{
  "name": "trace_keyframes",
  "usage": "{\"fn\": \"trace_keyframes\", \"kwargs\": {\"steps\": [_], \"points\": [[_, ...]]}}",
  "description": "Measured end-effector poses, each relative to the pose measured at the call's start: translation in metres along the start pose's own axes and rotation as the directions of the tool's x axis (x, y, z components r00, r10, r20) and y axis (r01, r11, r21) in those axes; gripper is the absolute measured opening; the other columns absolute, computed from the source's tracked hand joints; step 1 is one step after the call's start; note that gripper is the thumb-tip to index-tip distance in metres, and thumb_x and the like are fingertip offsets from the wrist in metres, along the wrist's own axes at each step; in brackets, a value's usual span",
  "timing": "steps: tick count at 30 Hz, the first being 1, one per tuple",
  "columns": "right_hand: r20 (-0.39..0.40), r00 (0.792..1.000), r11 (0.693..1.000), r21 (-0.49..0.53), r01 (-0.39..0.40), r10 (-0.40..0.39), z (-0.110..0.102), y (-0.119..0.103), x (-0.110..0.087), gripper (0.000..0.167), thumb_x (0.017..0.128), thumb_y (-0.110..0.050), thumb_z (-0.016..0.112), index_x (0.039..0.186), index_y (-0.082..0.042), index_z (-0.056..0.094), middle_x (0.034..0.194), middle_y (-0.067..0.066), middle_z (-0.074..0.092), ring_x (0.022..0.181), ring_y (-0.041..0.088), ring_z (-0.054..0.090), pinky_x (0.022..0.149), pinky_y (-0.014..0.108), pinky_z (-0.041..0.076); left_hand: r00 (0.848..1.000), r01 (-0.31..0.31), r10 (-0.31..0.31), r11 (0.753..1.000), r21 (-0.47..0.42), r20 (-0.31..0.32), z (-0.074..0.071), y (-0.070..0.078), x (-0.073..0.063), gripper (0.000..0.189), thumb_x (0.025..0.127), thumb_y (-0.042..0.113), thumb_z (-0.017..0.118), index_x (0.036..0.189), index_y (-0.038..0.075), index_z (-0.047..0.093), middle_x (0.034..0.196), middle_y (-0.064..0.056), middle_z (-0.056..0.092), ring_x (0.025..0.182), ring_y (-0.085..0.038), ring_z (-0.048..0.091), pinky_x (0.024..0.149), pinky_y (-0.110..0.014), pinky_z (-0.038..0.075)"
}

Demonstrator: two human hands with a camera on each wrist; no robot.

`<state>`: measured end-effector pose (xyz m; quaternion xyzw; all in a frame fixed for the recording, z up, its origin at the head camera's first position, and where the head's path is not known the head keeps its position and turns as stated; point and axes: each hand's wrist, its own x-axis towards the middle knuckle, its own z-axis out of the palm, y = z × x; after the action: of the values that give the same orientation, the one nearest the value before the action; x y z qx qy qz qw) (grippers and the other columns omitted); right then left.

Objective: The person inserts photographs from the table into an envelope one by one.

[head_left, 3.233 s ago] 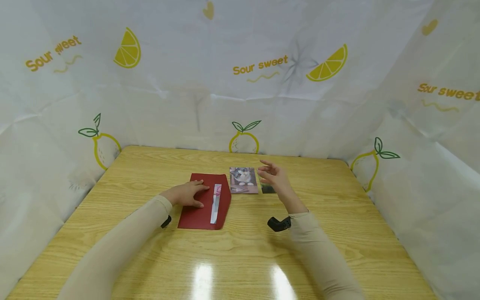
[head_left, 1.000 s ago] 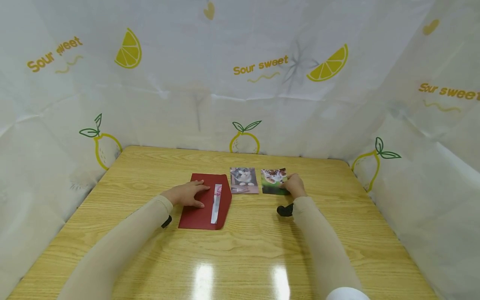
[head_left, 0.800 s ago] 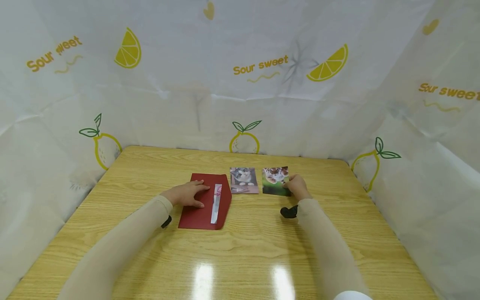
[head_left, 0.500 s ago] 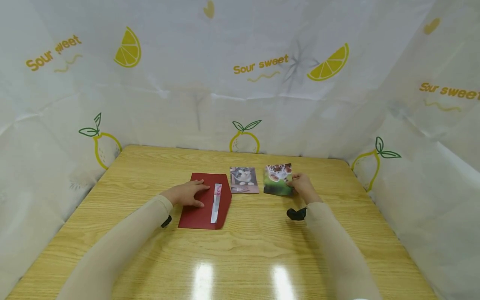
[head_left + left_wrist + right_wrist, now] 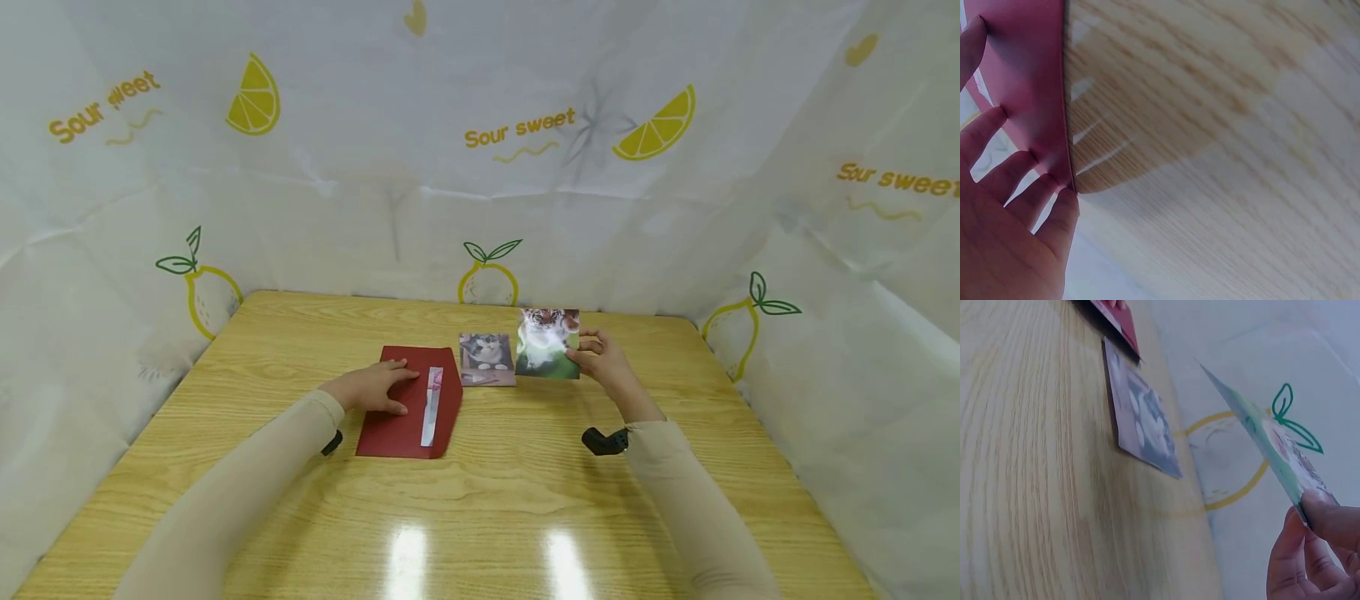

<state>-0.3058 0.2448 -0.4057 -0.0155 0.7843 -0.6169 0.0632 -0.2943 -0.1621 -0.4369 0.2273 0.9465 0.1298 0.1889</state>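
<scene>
A red envelope (image 5: 397,433) lies flat on the wooden table, its pointed flap side to the right. My left hand (image 5: 372,388) rests on it with fingers spread, and the left wrist view shows the fingertips touching the envelope's red surface (image 5: 1022,75). A pale strip with a pink patch (image 5: 432,408) shows on the envelope. My right hand (image 5: 609,365) pinches a tiger photo card (image 5: 548,346) by its right edge, thumb on the picture side. The card is raised off the table and tilted up. A cat photo card (image 5: 487,360) lies flat between the envelope and the tiger card.
The wooden table (image 5: 480,500) meets a white curtain (image 5: 337,233) with lemon prints at its back and sides. Dark wrist devices sit under each wrist, the right one (image 5: 604,441) being plainer to see. Two bright reflections lie on the table's near part.
My right hand came down to the tiger card, pinched its right edge, slid it right and lifted it upright off the table. My left hand and the envelope have stayed in place.
</scene>
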Motion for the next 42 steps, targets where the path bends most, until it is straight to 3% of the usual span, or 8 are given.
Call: {"fn": "trace_keyframes", "kwargs": {"steps": [11,17,24,31,42], "points": [[0.033,0.984,0.981,0.096,0.168,-0.172,0.024,-0.025,-0.020,0.072,0.094,-0.005,0.061,0.153,-0.019,0.023,0.095,0.000,0.052,0.074,0.006,0.061,0.068,0.022,0.053,1.000,-0.004,0.004,1.000,-0.006,0.000,-0.001,0.002,-0.002,0.070,0.089,0.037,0.070,0.148,0.014,0.041,0.159,-0.018,0.022,0.145,-0.039,0.021,0.111,-0.054,0.033],[0.043,0.972,0.968,0.111,0.225,-0.231,0.038,-0.032,-0.026,0.066,0.094,-0.002,0.061,0.151,-0.015,0.030,0.096,0.001,0.053,0.071,0.006,0.062,0.063,0.021,0.051,1.000,0.002,-0.002,1.000,-0.002,-0.004,-0.001,0.001,-0.001,0.070,0.088,0.037,0.070,0.148,0.015,0.041,0.159,-0.018,0.023,0.145,-0.039,0.021,0.111,-0.054,0.033],[0.034,0.977,0.972,0.119,0.203,-0.208,0.053,-0.032,-0.029,0.062,0.093,-0.002,0.062,0.148,-0.014,0.036,0.099,0.003,0.048,0.064,0.005,0.056,0.059,0.021,0.047,1.000,-0.001,0.001,1.000,-0.009,0.002,-0.001,0.001,-0.001,0.070,0.088,0.037,0.070,0.148,0.015,0.041,0.159,-0.018,0.022,0.145,-0.040,0.020,0.111,-0.054,0.033],[0.039,0.989,0.983,0.123,0.135,-0.140,0.071,-0.027,-0.030,0.063,0.091,-0.001,0.064,0.147,-0.013,0.037,0.106,0.006,0.045,0.074,0.006,0.060,0.065,0.023,0.053,1.000,-0.005,0.005,1.000,-0.013,0.001,0.000,0.001,-0.001,0.069,0.089,0.037,0.069,0.148,0.014,0.041,0.159,-0.018,0.022,0.146,-0.039,0.020,0.111,-0.054,0.032],[0.089,0.991,0.992,0.091,0.092,-0.100,0.100,-0.014,-0.029,0.063,0.087,0.005,0.067,0.143,-0.009,0.040,0.116,0.014,0.045,0.080,0.009,0.062,0.072,0.025,0.056,1.000,-0.001,0.001,1.000,-0.009,-0.003,0.000,0.000,-0.001,0.070,0.088,0.038,0.069,0.149,0.015,0.040,0.159,-0.017,0.022,0.146,-0.039,0.020,0.111,-0.054,0.033]]}}
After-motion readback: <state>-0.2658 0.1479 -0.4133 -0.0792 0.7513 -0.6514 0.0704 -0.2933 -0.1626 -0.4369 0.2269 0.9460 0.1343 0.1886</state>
